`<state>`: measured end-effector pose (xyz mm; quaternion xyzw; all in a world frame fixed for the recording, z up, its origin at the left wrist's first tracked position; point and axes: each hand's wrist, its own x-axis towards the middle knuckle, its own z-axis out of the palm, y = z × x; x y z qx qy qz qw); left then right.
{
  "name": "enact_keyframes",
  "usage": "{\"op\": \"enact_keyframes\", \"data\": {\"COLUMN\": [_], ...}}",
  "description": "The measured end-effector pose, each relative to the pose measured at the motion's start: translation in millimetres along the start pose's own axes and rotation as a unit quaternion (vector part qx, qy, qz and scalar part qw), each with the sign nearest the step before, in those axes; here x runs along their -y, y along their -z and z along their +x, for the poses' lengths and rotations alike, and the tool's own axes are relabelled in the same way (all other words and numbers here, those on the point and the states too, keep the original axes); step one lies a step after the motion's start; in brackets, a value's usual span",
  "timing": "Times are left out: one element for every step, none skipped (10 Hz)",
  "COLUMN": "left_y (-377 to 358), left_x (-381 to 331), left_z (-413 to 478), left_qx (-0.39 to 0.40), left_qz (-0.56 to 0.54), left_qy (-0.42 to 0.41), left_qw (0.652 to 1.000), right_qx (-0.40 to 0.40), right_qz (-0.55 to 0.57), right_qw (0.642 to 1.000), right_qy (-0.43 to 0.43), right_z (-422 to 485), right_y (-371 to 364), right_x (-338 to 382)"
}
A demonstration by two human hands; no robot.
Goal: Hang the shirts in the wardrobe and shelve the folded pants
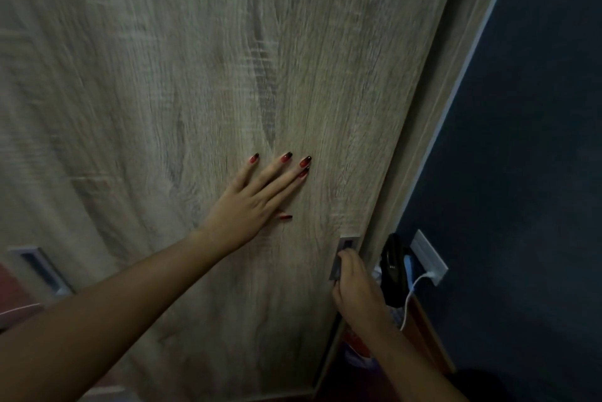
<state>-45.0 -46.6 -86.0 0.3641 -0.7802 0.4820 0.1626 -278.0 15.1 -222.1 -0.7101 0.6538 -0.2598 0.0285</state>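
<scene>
A grey-brown wood-grain wardrobe door (195, 75) fills most of the view. My left hand (257, 196) lies flat on its panel with the fingers spread. My right hand (353, 284) has its fingers hooked into the recessed metal handle (345, 247) at the door's right edge. No shirts or folded pants are in sight; the inside of the wardrobe is hidden behind the door.
A second recessed handle (37, 268) sits at the lower left. Right of the door frame is a dark blue wall (537, 141) with a white socket (428, 256), a white cable (412, 294) and a black object (394, 271) hanging beside it.
</scene>
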Motion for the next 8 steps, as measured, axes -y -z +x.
{"op": "enact_keyframes", "data": {"left_y": [5,10,15,18,27,36,52,63], "left_x": [-7,-11,-18,-21,-19,-20,-17,-6], "left_z": [3,9,12,11,10,12,10,2], "left_qx": [0.015,0.024,0.032,0.044,0.072,0.096,0.113,0.122], "left_qz": [0.003,0.004,-0.004,-0.004,-0.02,-0.029,-0.055,-0.07], "left_qy": [0.003,0.003,0.023,0.031,0.029,0.033,0.038,0.053], "left_qw": [1.0,1.0,0.999,0.999,0.997,0.994,0.991,0.989], "right_qx": [-0.018,-0.01,-0.006,0.014,0.051,0.087,0.058,0.054], "right_qz": [-0.032,-0.012,0.0,-0.022,-0.009,-0.02,-0.077,-0.109], "right_qw": [0.999,1.0,1.0,0.999,0.998,0.996,0.992,0.985], "right_qy": [-0.004,-0.001,-0.002,0.026,0.027,0.03,0.081,0.12], "right_z": [0,-3,-6,-5,-2,0,13,22], "right_y": [-6,-3,2,0,4,11,36,64], "right_x": [-11,-12,-16,-23,-21,-15,0,15]}}
